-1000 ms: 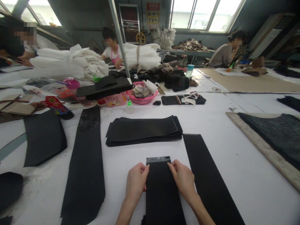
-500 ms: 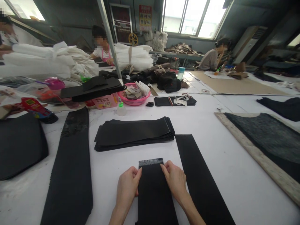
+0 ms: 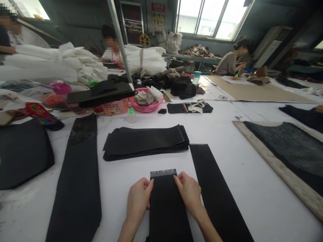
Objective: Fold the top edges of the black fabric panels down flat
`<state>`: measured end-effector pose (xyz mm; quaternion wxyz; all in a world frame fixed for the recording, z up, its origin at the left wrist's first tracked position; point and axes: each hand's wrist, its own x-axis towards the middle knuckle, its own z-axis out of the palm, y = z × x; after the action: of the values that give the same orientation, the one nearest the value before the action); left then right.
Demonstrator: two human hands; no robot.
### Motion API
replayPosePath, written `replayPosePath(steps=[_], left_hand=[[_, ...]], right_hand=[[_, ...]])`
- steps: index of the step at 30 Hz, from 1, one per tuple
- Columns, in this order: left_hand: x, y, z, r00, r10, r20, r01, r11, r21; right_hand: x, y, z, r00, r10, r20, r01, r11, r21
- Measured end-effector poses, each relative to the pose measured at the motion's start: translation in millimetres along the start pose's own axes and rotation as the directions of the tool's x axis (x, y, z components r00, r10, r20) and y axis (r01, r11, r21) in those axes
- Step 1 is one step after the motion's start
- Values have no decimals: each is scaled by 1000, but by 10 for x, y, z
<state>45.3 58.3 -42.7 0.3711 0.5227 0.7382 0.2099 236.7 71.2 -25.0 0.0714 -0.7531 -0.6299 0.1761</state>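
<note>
In front of me a black fabric strip lies lengthwise, with a narrow grey speckled band showing along its far end. My left hand pinches its left edge near that end, thumb against forefinger. The opposite edge is pinched by my right hand at about the same height. Just beyond them rests a stack of black fabric pieces, its edges slightly fanned. Another long black strip lies to the right of my right hand, its far end touching the stack's corner.
At left lie a long black piece and a dark pile. Farther back stand a pink basin, a green-topped bottle and white bundles. A pale board bears dark fabric at right. Several people work beyond.
The grey band now shows evenly across the strip's end; a dark patch at its right corner is gone. Both hands keep their pinch. The view has shifted slightly.
</note>
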Motion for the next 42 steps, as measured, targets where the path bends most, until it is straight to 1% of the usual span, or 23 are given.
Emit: replayPosePath(steps=[6, 18, 35, 42], left_hand=[[-14, 50, -7, 1000, -9, -12, 9, 1000, -4], [-12, 48, -15, 1000, 5, -30, -5, 1000, 23], [-15, 57, -12, 999, -2, -36, 3, 999, 42], [-27, 29, -11, 999, 20, -31, -18, 999, 40]], right_hand=[[11, -14, -22, 1000, 2, 26, -2, 1000, -13], [32, -27, -30, 999, 12, 47, -10, 1000, -25], [30, -31, -17, 1000, 11, 25, -9, 998, -58], [12, -46, -48, 1000, 13, 15, -12, 998, -60]])
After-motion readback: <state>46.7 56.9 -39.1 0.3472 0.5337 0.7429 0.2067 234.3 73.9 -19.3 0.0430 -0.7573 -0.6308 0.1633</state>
